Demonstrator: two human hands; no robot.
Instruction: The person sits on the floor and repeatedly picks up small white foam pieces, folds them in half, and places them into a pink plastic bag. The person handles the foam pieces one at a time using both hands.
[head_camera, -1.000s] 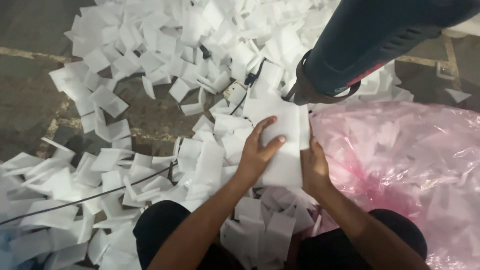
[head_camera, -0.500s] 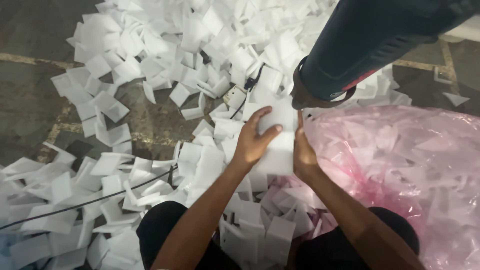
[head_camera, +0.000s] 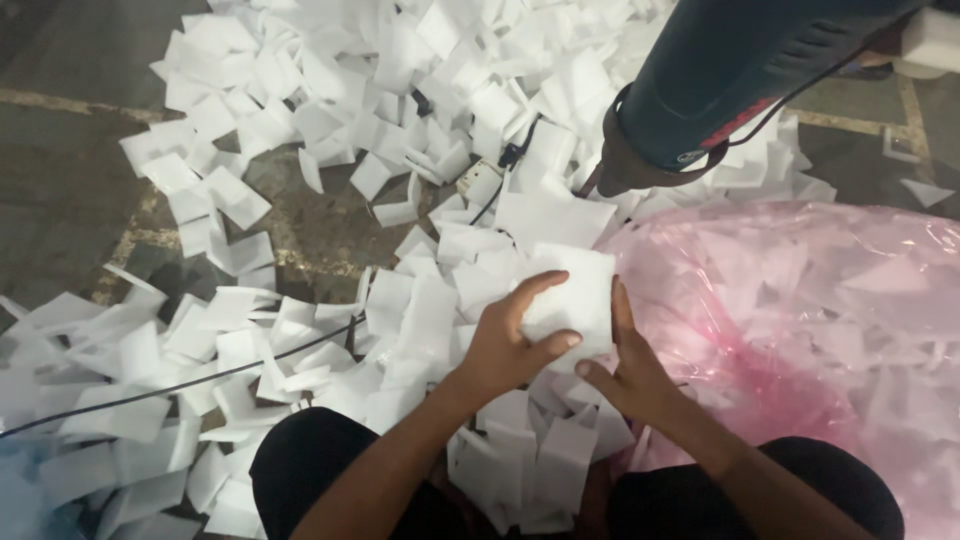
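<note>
A large pink see-through plastic bag (head_camera: 800, 330) lies on the floor at the right, crumpled and shiny, with white foam squares (head_camera: 800, 270) showing through it. A small red strip label (head_camera: 737, 124) sits on the dark blue tool (head_camera: 740, 70) above the bag.

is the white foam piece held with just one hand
No, both the left hand and the right hand grip the white foam piece.

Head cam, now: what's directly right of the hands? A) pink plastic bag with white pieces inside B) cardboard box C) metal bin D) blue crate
A: the left hand and right hand hold a white foam piece just beside a translucent pink plastic bag with white pieces showing through it.
</note>
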